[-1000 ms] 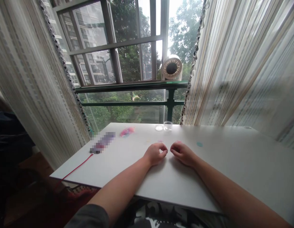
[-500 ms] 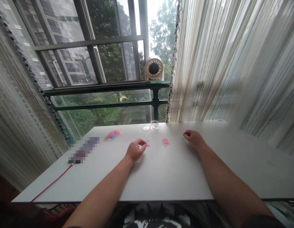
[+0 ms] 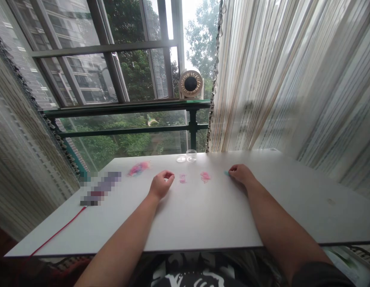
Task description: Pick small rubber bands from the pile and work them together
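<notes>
My left hand (image 3: 162, 184) hovers over the table just left of a small group of pale pink-purple elastic bands (image 3: 183, 178). Its thumb and forefinger meet in a pinch; anything between them is too small to see. A cluster of pink elastic bands (image 3: 205, 177) lies between my two hands. To the right, my right hand (image 3: 240, 174) has its fingers pinched together at the edge of some teal bands (image 3: 226, 173), partly covered by the fingertips. Whether it grips one is hidden. A loose mixed pile of pink, purple and blue bands (image 3: 139, 168) lies farther left.
A clear round container (image 3: 191, 156) and its flat clear lid (image 3: 181, 159) sit at the white table's (image 3: 202, 223) far edge. A pixelated object (image 3: 101, 189) with a red cable (image 3: 59, 230) lies on the left. Behind stand a small fan (image 3: 190, 83), a railing and curtains.
My left hand has drawn left, away from the pale pink-purple bands, which now show fully. My right hand stays by the teal bands. The view has shifted slightly.
</notes>
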Available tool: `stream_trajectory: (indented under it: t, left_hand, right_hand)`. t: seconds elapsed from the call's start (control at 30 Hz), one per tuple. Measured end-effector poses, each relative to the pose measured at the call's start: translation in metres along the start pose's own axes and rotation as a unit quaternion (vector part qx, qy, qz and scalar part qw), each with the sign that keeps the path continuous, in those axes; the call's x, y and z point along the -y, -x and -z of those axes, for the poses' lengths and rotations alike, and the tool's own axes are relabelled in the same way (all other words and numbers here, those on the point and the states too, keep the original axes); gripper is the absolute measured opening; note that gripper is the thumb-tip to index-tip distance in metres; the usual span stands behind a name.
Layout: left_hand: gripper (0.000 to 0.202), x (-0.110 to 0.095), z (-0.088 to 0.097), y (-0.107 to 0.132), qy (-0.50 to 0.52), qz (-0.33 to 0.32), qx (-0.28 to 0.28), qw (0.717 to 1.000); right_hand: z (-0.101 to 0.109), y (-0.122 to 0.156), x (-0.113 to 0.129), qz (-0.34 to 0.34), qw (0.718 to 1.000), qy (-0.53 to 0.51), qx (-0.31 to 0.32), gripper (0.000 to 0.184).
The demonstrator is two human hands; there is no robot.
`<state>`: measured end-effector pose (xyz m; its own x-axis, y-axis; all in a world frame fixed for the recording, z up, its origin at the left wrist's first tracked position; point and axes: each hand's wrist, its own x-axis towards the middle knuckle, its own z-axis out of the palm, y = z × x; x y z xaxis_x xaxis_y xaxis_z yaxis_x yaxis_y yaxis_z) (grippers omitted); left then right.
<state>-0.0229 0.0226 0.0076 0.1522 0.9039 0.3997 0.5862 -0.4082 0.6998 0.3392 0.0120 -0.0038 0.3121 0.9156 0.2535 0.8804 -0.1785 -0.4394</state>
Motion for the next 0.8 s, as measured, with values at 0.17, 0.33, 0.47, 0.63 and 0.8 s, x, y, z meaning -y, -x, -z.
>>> stream_trajectory:
  t: [0.17, 0.33, 0.47, 0.63, 0.8]
  left_hand:
    - [0.021, 0.001, 0.003, -0.001, -0.01, 0.015, 0.0, 1.0]
    - [0.02, 0.003, 0.004, 0.0, -0.052, 0.028, 0.029, 0.998]
    - [0.026, 0.02, 0.017, -0.005, -0.135, 0.073, 0.026, 0.988]
    - [0.046, 0.064, 0.062, -0.014, -0.226, 0.257, -0.029, 0.939]
    - [0.035, 0.099, 0.093, -0.016, -0.259, 0.269, -0.098, 0.922]
  right_hand:
    - [0.008, 0.003, 0.004, -0.004, 0.999, -0.033, -0.03, 0.019]
    - [0.002, 0.013, 0.03, 0.037, 0.989, -0.121, -0.076, 0.029]
    - [-0.013, 0.038, 0.072, 0.202, 0.961, -0.179, 0.063, 0.031]
    - [-0.025, 0.066, 0.108, 0.31, 0.923, -0.163, 0.162, 0.025]
    - [-0.026, 0.07, 0.111, 0.295, 0.923, -0.125, 0.212, 0.023]
